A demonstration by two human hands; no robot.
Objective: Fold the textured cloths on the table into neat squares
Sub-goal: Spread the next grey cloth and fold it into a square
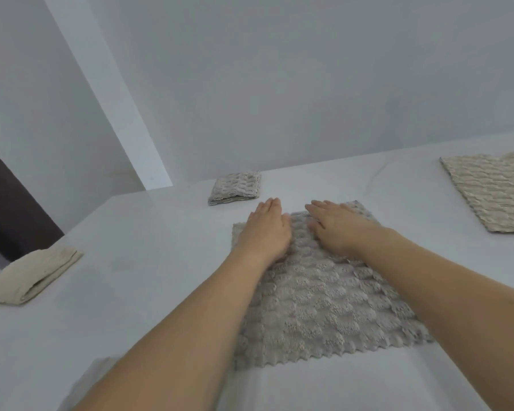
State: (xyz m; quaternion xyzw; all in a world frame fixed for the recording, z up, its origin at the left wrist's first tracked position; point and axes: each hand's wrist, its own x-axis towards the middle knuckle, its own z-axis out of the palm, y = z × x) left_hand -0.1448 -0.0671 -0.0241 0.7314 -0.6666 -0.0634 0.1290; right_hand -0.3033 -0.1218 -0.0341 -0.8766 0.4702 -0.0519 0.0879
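Note:
A grey textured cloth (318,310) lies spread flat on the white table (149,262) in front of me, its zigzag edge nearest me. Both my hands rest palm down on its far part, fingers together and stretched out. My left hand (266,229) lies on the far left corner, fingertips just past the cloth's edge. My right hand (336,225) presses the far middle beside it. A small folded grey cloth (235,187) sits beyond my hands. A beige textured cloth (493,191) lies flat at the far right.
A folded plain cream cloth (31,274) rests near the table's left edge. Part of another grey cloth (86,384) shows under my left forearm at the bottom. White walls stand behind the table, with a dark opening at the far left.

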